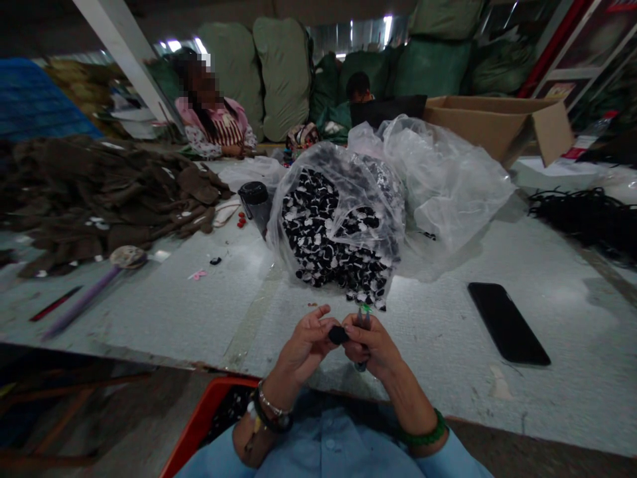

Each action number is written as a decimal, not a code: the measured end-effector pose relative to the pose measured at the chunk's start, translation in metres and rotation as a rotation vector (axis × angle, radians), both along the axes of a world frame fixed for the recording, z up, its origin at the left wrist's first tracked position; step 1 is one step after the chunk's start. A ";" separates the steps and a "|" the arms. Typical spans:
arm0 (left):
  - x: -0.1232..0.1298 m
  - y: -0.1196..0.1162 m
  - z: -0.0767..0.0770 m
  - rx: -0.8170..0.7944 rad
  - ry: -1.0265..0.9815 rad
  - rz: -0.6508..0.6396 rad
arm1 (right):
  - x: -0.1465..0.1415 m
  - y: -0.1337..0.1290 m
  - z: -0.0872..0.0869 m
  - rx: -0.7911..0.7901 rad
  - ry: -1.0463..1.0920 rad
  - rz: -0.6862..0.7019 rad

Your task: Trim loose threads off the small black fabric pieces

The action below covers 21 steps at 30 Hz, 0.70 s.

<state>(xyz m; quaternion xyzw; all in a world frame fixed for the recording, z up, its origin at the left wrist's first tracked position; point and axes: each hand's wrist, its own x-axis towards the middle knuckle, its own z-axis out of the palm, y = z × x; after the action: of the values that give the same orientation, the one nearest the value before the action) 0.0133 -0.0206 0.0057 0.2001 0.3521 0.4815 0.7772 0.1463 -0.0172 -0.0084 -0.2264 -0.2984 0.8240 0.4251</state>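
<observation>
Blue shirt point(331, 441), bottom centre; above it, your left hand point(307, 342) pinches the black piece point(338, 334) at lower centre, while your right hand point(374, 346) grasps the snips point(359, 320). Aim their points clear of your left hand.

You are in a workshop, apparently one for textile goods: your long pale worktable point(432, 385) bears heaped brown cloth pieces point(114, 189) at left and a clear bag point(323, 156) of many alike black-and-white pieces point(316, 255), with bulging green sacks point(283, 73) stacked on the far side.
</observation>
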 end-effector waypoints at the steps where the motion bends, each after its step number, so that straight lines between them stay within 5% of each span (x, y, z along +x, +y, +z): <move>1: 0.001 0.000 0.001 0.009 0.000 0.037 | 0.000 0.000 0.001 -0.008 0.000 0.030; 9: 0.004 0.000 0.009 0.077 0.036 0.026 | -0.007 -0.001 -0.006 -0.058 0.131 -0.185; 21: 0.001 0.002 0.007 0.161 0.170 0.099 | -0.006 -0.004 -0.005 -0.107 0.195 -0.004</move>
<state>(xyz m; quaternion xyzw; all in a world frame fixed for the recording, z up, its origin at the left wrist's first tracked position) 0.0144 -0.0187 0.0131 0.2841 0.3865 0.5274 0.7013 0.1404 -0.0209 -0.0129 -0.1682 -0.2106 0.8561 0.4410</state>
